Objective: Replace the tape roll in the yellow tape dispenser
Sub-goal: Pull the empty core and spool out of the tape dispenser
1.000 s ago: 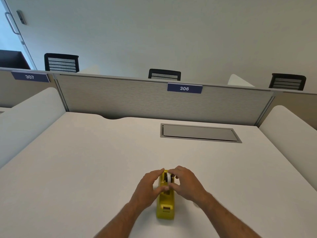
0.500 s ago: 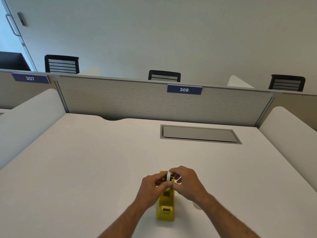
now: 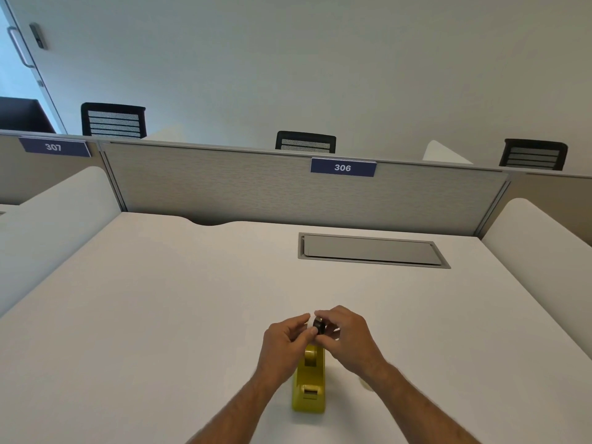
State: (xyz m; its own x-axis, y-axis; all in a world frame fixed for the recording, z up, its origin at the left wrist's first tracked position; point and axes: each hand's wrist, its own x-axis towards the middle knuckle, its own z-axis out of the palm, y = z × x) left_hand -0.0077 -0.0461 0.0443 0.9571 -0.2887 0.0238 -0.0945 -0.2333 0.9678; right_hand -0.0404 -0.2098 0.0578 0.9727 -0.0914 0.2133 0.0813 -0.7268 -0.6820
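Yellow tape dispenser [image 3: 308, 384] standing on the white desk [image 3: 160, 315], at 6 o'clock in the picture. Just above its far end, both hands pinching one small dark roll piece [image 3: 319, 325]: left hand [image 3: 285, 344] at its 9 o'clock, right hand [image 3: 347, 338] at its 3 o'clock. Grey hatch [image 3: 373, 251] at 1 o'clock.

White desk [image 3: 160, 315] bears the yellow tape dispenser [image 3: 308, 389].

The yellow tape dispenser [image 3: 308, 384] looks like smooth, slightly glossy plastic. Under it, the white desk [image 3: 166, 315] is matt. Behind the desk, the partition panel [image 3: 224, 187] looks like woven cloth.
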